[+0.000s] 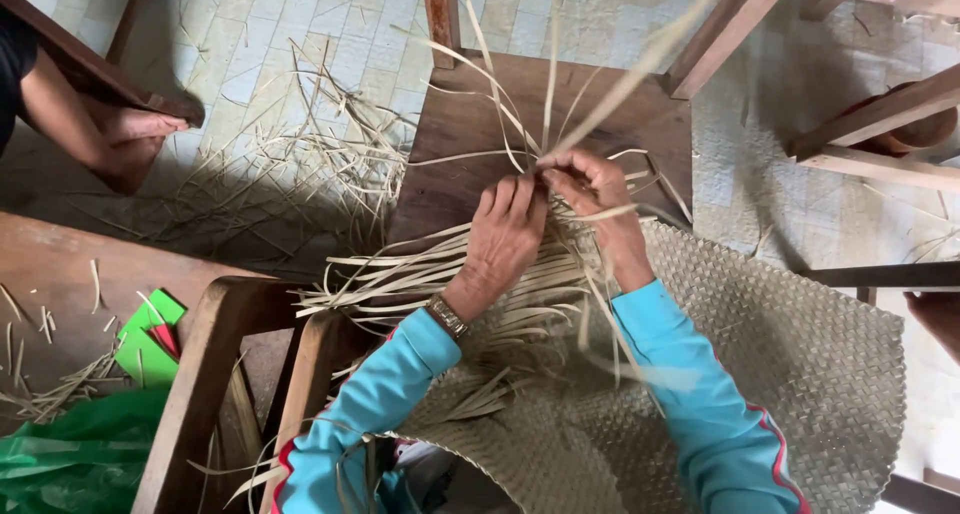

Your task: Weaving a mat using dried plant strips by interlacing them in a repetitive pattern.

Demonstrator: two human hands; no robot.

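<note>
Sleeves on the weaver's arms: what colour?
Turquoise blue long sleeves with thin red piping, clearest in the head view.

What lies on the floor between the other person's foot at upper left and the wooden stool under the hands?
In the head view, loose pale reed strips lie scattered over the tiled floor between the foot and the stool.

Packaging, lower left corner of the head view: one green plastic bag (75, 459), translucent and crumpled, lying below the brown wooden surface (60, 274) and left of the wooden chair frame (195, 394).

Just above the bag, touching its upper edge: a flat bright green packet (140, 349), roughly rectangular and tilted, with a small red part (165, 339) at its right side. Whether the red part is separate cannot be told.

No signs, screens or loose labels in view.
</note>
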